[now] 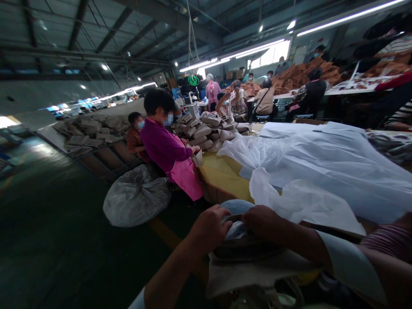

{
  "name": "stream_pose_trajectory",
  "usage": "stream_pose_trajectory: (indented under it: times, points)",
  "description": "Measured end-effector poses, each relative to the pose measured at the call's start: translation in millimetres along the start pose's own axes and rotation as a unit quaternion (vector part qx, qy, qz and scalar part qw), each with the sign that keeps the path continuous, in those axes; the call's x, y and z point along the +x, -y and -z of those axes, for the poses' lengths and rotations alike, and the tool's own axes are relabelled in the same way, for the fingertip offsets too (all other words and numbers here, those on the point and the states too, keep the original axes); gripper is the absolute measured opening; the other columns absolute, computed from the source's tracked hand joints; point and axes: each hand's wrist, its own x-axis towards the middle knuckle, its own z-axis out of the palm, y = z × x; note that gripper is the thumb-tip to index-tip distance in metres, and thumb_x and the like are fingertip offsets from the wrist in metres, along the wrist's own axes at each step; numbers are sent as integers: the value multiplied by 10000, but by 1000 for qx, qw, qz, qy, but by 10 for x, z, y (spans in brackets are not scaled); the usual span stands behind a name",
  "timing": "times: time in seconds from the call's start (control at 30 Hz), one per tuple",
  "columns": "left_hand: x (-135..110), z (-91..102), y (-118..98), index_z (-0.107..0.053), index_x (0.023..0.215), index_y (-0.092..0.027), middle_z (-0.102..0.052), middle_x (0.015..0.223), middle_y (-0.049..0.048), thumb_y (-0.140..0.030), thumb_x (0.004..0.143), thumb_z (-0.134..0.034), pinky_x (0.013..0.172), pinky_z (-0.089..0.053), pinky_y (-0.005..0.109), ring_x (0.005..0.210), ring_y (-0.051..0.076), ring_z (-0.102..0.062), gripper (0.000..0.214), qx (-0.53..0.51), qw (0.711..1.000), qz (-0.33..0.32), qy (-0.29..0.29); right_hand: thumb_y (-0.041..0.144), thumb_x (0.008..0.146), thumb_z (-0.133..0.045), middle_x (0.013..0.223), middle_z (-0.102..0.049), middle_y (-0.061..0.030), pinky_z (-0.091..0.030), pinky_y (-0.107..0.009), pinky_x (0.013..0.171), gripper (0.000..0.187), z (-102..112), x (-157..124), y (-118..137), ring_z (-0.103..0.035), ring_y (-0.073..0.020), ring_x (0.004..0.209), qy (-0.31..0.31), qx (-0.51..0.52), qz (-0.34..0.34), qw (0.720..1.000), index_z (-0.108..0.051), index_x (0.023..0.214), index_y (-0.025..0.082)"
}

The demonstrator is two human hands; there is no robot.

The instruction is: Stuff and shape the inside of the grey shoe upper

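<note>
- Nearest the camera, a beige fabric bag (pixel 257 274) lies at the near edge of the desk (pixel 225 176), its dark opening turned up between the two hands.
- Left hand (pixel 209 229) is curled closed at the opening's left rim, fingers bent over a pale blue-grey piece (pixel 236 207) that sits in the mouth.
- Right hand (pixel 267 223) lies flat across the top of the same piece, fingers pressed down; how firmly it grips I cannot tell.
- Judging from this, the step in hand is working that piece into the bag; the next move calls for holding the rim open while pushing down evenly.
- Just beyond, white plastic sheeting (pixel 322 171) spreads over the desk.
- Farther left, a person in a pink apron (pixel 170 154) works beside stacked grey bags (pixel 206 131).
</note>
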Motion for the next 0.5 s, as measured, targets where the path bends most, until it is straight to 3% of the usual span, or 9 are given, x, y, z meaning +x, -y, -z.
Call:
stream_pose_trajectory:
  times: [0.1, 0.2, 0.33, 0.43, 0.5]
  points:
    - [-97, 81, 31, -749, 1002, -190, -739, 999, 56, -240, 858, -659, 828, -518, 291, 924, 218, -698, 178, -3, 997, -38, 72, 128, 859, -593, 657, -667, -51, -438, -253, 594, 170, -79, 2, 35, -596, -147, 609, 24, -54, -36, 998, -713, 743, 160]
    - [-83, -91, 22, -745, 1020, -215, -750, 1023, 71, -288, 915, -603, 848, -522, 308, 972, 248, -704, 192, 39, 988, -80, 128, 91, 841, -593, 764, -715, -83, -478, -295, 660, 138, 13, -29, 187, -657, -193, 692, 55, -59, -51, 995, -722, 827, 137]
    - [-27, -350, 5, -721, 1060, -173, -758, 1045, 128, -367, 963, -546, 860, -548, 370, 991, 309, -718, 278, 89, 982, -71, 152, 140, 905, -553, 1005, -733, -81, -487, -303, 779, 194, 331, -284, 462, -687, -207, 914, 32, 34, 14, 999, -705, 1023, 159]
    - [-33, -395, -13, -694, 1116, -143, -732, 1127, 151, -355, 967, -540, 868, -563, 399, 1007, 319, -718, 302, 65, 989, -34, 125, 282, 971, -514, 829, -720, -38, -431, -283, 646, 233, 500, -680, 436, -681, -174, 749, 87, 76, -40, 993, -695, 844, 209]
    - [-44, -389, -26, -677, 1208, -168, -700, 1245, 143, -328, 954, -561, 902, -568, 405, 1048, 311, -717, 321, 31, 995, -24, 89, 360, 973, -497, 717, -696, -56, -403, -297, 578, 304, 510, -967, 238, -653, -188, 642, 67, 36, -118, 990, -695, 789, 222]
